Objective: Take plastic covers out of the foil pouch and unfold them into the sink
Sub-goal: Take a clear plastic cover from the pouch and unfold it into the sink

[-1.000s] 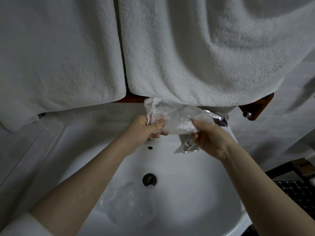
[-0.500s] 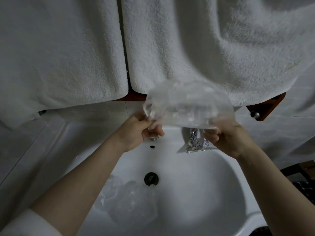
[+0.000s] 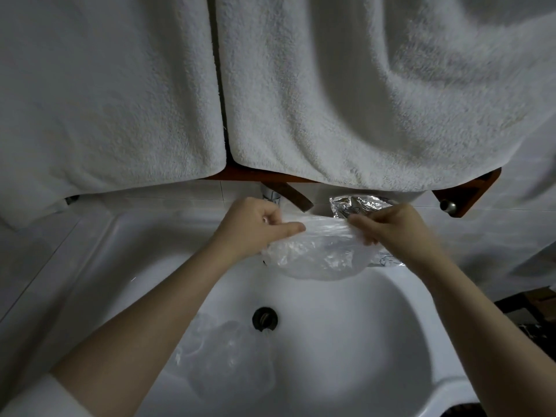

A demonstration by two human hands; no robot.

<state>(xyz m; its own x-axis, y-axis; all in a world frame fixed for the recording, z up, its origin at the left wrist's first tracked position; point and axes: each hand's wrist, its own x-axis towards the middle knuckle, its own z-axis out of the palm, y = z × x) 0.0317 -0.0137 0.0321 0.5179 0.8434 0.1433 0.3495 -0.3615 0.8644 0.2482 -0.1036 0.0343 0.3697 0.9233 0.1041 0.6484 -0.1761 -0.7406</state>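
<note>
Two hands are showing in the head view, and both are working above the white sink. The left hand is pinching the left edge of one clear plastic cover between thumb and curled fingers. The right hand is grasping the right edge of the same cover, and it is also holding the one foil pouch, which is sticking out from the hand toward 12 o'clock. A small silver piece is also showing under the right wrist; I cannot tell whether it belongs to the pouch.

The cover is hanging stretched between the two hands, over the far side of the basin, at 12 o'clock from the drain. A second plastic cover is lying inside the sink, at about 7 o'clock from the drain. It is partly hidden behind the left forearm and its outline is hard to make out against the white basin. So I am counting two covers.

Two white towels are hanging at the top: the left towel and the right towel, both cut off by the frame. They are covering most of a brown wooden shelf. The tap is showing only a little, between the shelf and the left hand.
</note>
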